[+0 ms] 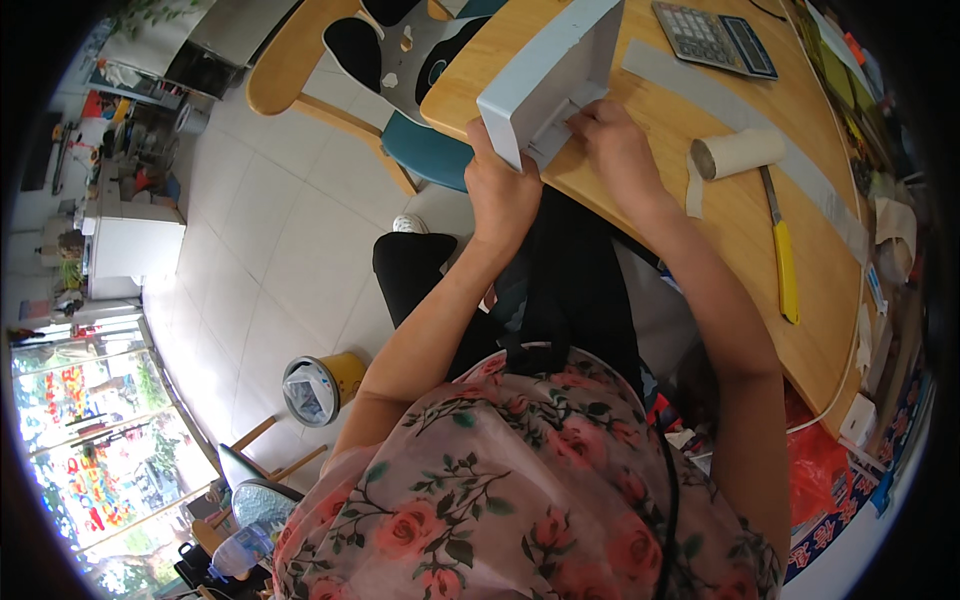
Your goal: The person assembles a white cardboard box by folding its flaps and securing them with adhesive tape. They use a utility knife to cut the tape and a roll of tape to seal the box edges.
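My left hand (pixel 501 196) grips the near corner of a light grey, shallow box or tray (pixel 551 71), which is tilted on its side over the table edge. At its inner side, the fingers of my right hand (pixel 611 139) are pinched together by a thin ridge or strip; whether they hold something is hidden. To the right, a cardboard roll (pixel 739 154) with a loose paper end lies on the wooden table (pixel 739 247). Beside it lies a yellow-handled utility knife (pixel 784 274). A long grey strip (pixel 712 101) curves across the tabletop.
A calculator (pixel 714 39) lies at the table's far side. A white cable runs along the right edge, near assorted clutter. Chairs (pixel 427 150) stand beyond the table's left corner. A yellow bin (pixel 345 375) with a liner stands on the tiled floor at left.
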Action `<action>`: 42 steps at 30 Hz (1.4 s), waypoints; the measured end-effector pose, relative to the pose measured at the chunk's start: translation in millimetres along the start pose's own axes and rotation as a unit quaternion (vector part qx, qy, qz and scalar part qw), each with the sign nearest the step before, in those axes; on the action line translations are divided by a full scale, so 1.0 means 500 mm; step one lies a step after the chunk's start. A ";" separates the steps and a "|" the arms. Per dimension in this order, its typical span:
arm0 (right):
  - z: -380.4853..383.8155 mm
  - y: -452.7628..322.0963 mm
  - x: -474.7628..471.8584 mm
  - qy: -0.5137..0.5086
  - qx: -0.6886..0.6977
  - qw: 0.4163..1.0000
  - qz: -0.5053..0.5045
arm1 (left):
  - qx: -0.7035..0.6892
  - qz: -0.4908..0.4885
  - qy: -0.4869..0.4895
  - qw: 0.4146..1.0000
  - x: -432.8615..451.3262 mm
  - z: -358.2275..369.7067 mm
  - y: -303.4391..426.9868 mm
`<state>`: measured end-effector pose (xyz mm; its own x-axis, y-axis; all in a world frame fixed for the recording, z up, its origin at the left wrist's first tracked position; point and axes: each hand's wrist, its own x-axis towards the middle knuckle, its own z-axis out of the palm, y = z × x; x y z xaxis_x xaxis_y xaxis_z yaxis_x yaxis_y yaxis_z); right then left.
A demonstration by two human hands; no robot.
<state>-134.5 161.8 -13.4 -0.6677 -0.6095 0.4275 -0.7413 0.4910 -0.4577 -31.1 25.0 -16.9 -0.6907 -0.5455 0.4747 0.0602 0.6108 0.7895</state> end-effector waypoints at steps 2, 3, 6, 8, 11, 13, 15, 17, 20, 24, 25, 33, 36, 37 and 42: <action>0.010 0.009 -0.006 0.016 -0.032 0.999 -0.038 | 0.010 -0.004 -0.005 1.000 0.001 -0.001 0.005; 0.011 0.011 -0.006 0.025 -0.048 0.997 -0.057 | 0.011 -0.012 -0.006 1.000 0.002 -0.002 0.006; -0.014 0.016 0.000 -0.030 0.154 0.985 0.072 | 0.008 -0.038 -0.013 0.999 0.003 -0.008 0.007; -0.041 0.004 -0.004 0.053 0.164 0.977 0.130 | 0.000 -0.057 -0.021 0.998 0.004 -0.018 0.007; -0.069 -0.002 -0.030 0.128 0.215 0.949 0.192 | -0.006 -0.064 -0.037 0.997 -0.002 -0.044 0.017; -0.080 -0.002 -0.057 0.164 0.247 0.931 0.212 | -0.048 -0.116 -0.042 0.991 -0.017 -0.071 0.008; -0.091 -0.010 -0.091 0.195 0.264 0.920 0.216 | -0.093 -0.184 -0.072 0.976 -0.031 -0.109 0.009; -0.106 -0.005 -0.134 0.188 0.264 0.911 0.255 | -0.150 -0.253 -0.065 0.954 -0.038 -0.135 0.041; -0.137 -0.022 -0.184 0.160 0.334 0.866 0.337 | -0.241 -0.321 -0.067 0.913 -0.044 -0.161 0.049; -0.163 -0.052 -0.195 0.150 0.367 0.835 0.382 | -0.305 -0.353 -0.101 0.878 -0.059 -0.165 0.036; -0.166 -0.060 -0.192 0.150 0.384 0.829 0.376 | -0.314 -0.360 -0.102 0.872 -0.063 -0.158 0.037; -0.156 -0.076 -0.138 0.120 0.566 0.728 0.367 | -0.401 -0.412 -0.174 0.800 -0.081 -0.123 0.051; -0.179 -0.061 -0.127 0.113 0.780 0.524 0.324 | -0.402 -0.420 -0.177 0.794 -0.084 -0.119 0.057; -0.186 -0.061 -0.123 0.121 0.763 0.544 0.328 | -0.408 -0.416 -0.169 0.795 -0.088 -0.114 0.054; -0.180 -0.057 -0.104 0.199 0.634 0.686 0.298 | -0.432 -0.439 -0.169 0.769 -0.089 -0.112 0.048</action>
<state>-84.7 235.7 47.7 -0.9790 -0.1930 -0.0656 0.1573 -0.5105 -0.8454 41.4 31.5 2.8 -0.8772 -0.2608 -0.4032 -0.1815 -0.5973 0.7812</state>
